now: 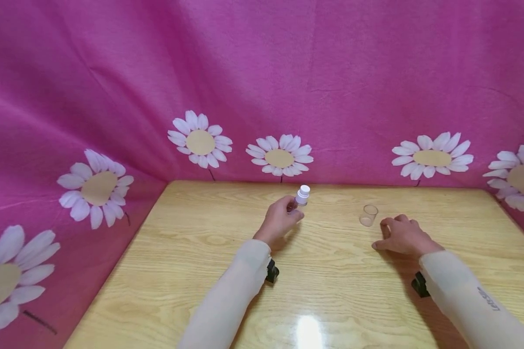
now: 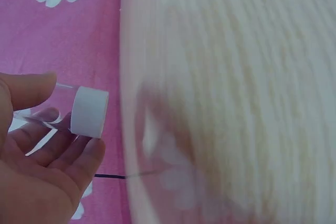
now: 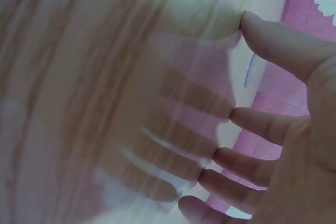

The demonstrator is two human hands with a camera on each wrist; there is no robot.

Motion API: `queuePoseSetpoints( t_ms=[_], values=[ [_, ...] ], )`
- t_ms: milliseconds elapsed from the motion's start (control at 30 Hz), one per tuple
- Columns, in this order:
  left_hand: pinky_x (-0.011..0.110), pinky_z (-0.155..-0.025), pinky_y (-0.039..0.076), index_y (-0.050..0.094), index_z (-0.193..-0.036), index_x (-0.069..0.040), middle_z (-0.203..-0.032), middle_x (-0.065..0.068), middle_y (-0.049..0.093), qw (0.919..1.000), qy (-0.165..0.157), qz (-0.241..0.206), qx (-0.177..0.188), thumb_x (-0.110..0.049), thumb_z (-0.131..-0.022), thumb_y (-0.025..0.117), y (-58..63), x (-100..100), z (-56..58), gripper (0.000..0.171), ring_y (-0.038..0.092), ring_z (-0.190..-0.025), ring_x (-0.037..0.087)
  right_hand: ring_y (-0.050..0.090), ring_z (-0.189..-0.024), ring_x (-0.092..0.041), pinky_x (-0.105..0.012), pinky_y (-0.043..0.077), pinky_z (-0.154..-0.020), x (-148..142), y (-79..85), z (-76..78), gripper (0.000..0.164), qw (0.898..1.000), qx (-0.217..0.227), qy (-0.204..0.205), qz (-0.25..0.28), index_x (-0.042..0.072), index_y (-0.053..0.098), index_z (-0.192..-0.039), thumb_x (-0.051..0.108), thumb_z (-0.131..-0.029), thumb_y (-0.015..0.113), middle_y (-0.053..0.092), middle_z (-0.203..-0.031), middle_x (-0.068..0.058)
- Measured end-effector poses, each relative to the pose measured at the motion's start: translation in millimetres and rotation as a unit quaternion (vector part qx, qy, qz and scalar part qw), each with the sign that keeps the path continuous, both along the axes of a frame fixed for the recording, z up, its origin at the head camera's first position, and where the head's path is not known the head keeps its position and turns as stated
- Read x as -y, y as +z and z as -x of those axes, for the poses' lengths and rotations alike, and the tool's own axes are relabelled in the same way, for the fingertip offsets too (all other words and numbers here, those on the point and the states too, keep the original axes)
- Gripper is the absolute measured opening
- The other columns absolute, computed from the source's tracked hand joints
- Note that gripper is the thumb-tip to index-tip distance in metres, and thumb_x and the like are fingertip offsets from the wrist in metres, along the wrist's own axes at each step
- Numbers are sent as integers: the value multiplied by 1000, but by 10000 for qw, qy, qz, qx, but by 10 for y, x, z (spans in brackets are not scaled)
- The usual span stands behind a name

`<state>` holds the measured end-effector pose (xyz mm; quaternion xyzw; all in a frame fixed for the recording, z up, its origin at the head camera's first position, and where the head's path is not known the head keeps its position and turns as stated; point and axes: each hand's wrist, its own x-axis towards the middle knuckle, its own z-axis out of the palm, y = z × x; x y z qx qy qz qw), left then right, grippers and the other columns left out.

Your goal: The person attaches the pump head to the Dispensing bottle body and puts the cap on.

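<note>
My left hand [image 1: 279, 220] holds a small clear bottle with a white stepped top [image 1: 303, 195] above the table's far half. In the left wrist view, the thumb and fingers close around the bottle's clear body, with its white top [image 2: 90, 112] pointing away from the palm. A small clear plastic cup [image 1: 368, 215] stands on the table to the right. Just right of that cup, my right hand [image 1: 406, 236] is lowered to the tabletop, spread and holding nothing. Its fingertips [image 3: 239, 115] appear at the wood surface in the right wrist view.
The glossy wood-grain table [image 1: 192, 271] reaches back to a pink cloth [image 1: 332, 87] printed with white daisies, which also hangs along the left side. A dark wrist mount [image 1: 272, 271] sits on the left forearm and another mount [image 1: 420, 285] on the right.
</note>
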<state>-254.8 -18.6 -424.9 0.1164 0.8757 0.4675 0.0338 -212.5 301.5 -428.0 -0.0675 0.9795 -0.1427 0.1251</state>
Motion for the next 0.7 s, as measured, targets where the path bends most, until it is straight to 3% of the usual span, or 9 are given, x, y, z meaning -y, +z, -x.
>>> queuePoseSetpoints(
  t_ms=[300,600,700],
  values=[
    [28,-82,50,64,-115,-2,-103,11,68,9997,7,-33,260,-14,-92,68,-43,-59,70,26,57,-89,16,39,-118,-64,-72,41,-91,1,26,-61,78,9999,-35,106,115,-7,50,-131,49,-82,74,38,-136,-43],
    [30,-89,53,64,-118,-4,-112,10,68,9986,-186,-50,485,-15,-93,67,-107,-192,125,28,63,-99,18,49,-106,-57,-65,43,-88,-34,62,-52,56,9993,-121,278,203,-3,56,-113,41,-83,75,50,-122,-37],
    [32,-91,52,64,-118,-5,-112,8,68,9984,-137,159,522,-16,-93,68,-137,-211,120,28,62,-99,18,49,-109,-57,-66,43,-91,-49,65,-42,62,9993,-81,245,265,-6,56,-119,41,-83,75,51,-123,-38]
  ],
)
